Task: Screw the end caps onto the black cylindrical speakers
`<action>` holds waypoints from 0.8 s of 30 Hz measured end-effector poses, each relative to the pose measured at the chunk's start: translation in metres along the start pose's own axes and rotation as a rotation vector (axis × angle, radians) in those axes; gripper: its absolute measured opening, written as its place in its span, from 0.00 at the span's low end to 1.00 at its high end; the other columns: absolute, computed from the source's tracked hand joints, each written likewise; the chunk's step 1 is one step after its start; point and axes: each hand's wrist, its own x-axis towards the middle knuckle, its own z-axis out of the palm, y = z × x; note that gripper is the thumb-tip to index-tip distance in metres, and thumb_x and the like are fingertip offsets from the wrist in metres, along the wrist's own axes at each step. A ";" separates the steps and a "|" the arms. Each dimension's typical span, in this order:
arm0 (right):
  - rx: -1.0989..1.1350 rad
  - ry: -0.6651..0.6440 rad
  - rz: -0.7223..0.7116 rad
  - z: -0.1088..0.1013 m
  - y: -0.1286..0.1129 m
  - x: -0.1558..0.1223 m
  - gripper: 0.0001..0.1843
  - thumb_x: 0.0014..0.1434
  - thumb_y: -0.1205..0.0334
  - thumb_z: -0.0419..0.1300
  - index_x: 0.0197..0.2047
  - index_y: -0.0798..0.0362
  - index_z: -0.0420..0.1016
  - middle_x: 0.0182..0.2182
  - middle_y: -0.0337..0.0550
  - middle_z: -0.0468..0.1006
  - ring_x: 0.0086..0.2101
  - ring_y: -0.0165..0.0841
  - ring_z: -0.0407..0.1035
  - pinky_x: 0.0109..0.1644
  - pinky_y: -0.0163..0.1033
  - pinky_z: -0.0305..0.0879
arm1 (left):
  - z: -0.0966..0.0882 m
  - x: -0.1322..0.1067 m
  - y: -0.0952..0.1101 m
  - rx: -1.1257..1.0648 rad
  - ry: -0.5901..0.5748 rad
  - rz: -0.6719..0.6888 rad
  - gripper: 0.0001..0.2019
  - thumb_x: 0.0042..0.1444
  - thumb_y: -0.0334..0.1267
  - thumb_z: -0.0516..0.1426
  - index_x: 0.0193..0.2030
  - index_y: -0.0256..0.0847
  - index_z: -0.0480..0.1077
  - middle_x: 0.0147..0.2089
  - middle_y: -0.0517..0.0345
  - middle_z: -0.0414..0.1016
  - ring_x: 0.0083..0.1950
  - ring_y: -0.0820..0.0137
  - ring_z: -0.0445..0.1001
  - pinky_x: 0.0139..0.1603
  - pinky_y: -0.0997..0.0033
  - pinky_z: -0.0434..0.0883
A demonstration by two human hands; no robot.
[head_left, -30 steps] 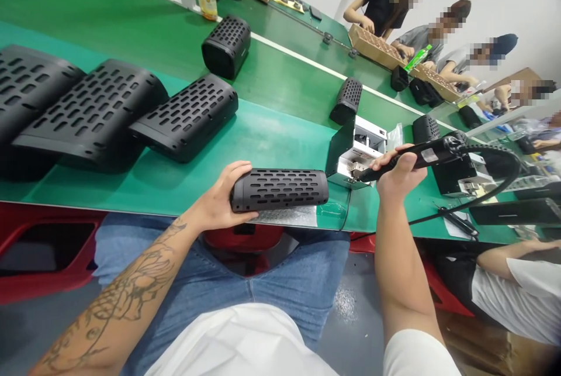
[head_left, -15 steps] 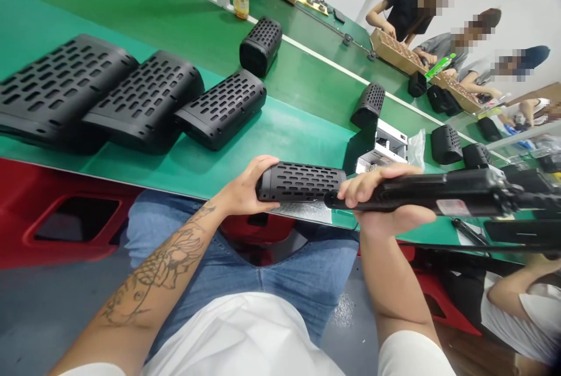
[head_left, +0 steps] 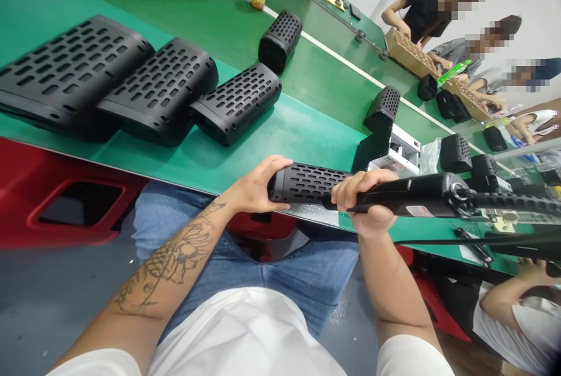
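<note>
My left hand (head_left: 256,189) grips the left end of a black perforated speaker shell (head_left: 309,183) that lies on its side at the near edge of the green bench (head_left: 298,130). My right hand (head_left: 366,200) is closed round a black electric screwdriver (head_left: 416,197), held level with its tip at the shell's right end. The tip itself is hidden behind my fingers. A black cable runs from the screwdriver off to the right.
Three more black perforated shells (head_left: 153,86) lie in a row at the left of the bench. Single shells (head_left: 280,40) stand on the conveyor belt behind. A white and black box (head_left: 394,151) sits behind my right hand. Other people work along the far side and at my right.
My right hand has carried the screwdriver leftward from beside the white box to the shell's right end. The left hand has kept its grip on the shell.
</note>
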 end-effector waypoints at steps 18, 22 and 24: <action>-0.013 -0.121 0.084 -0.007 0.004 -0.006 0.30 0.56 0.33 0.84 0.37 0.46 0.77 0.19 0.30 0.78 0.17 0.30 0.70 0.26 0.39 0.76 | -0.003 0.001 0.001 0.101 0.014 0.041 0.53 0.58 0.48 0.80 0.84 0.50 0.60 0.78 0.38 0.71 0.78 0.40 0.78 0.81 0.38 0.80; -0.142 0.161 -0.078 -0.044 -0.017 0.009 0.33 0.63 0.23 0.75 0.43 0.45 0.77 0.19 0.27 0.73 0.15 0.32 0.68 0.24 0.42 0.76 | 0.001 0.001 0.003 0.127 0.029 0.034 0.53 0.60 0.49 0.79 0.85 0.49 0.60 0.78 0.38 0.71 0.79 0.40 0.77 0.82 0.36 0.78; -0.312 0.420 -0.208 -0.079 -0.024 0.025 0.29 0.68 0.27 0.72 0.46 0.45 0.77 0.20 0.25 0.72 0.16 0.31 0.68 0.24 0.40 0.74 | 0.006 0.001 0.004 0.132 0.035 0.033 0.53 0.60 0.49 0.79 0.85 0.49 0.59 0.79 0.37 0.71 0.80 0.39 0.76 0.82 0.34 0.78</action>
